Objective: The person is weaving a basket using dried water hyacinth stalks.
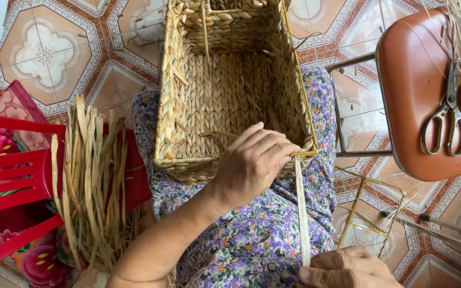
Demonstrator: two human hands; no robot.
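Observation:
A rectangular woven straw basket (188,106) with a yellow wire rim rests on my lap, over a purple flowered dress. My left hand (252,162) lies on the basket's near right corner, its fingers pinching the top of a flat pale straw strand (302,213) at the rim. The strand runs straight down toward me. My right hand (348,271), at the bottom edge of the view, grips its lower end and keeps it taut.
A bundle of dried straw strands (89,181) lies on a red plastic chair (12,176) at my left. At my right an orange stool (412,101) carries scissors (446,114) and more straw. A bare yellow wire frame (358,218) lies on the patterned tile floor.

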